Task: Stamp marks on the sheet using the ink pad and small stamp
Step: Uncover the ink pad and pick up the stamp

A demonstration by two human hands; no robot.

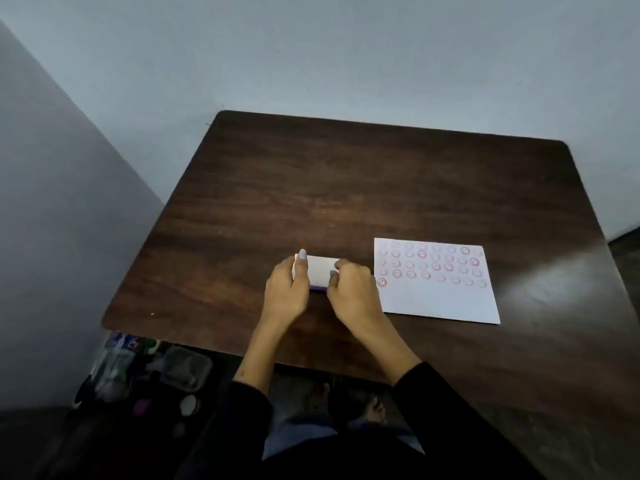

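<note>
A small white box with a purple base, the ink pad (320, 270), lies on the dark wooden table (346, 188). My left hand (289, 289) grips its left end, one painted fingertip over the top edge. My right hand (351, 289) holds its right end. The lid looks closed. To the right lies the white sheet (440, 303), its upper half covered with several rows of red smiley marks, the lower part blank. The small stamp is not visible; I cannot tell whether a hand hides it.
The table stands against a pale wall (311, 57), with another wall at the left. Bags and containers (149, 372) clutter the floor under the table's left front corner. My feet (375, 408) show below the front edge.
</note>
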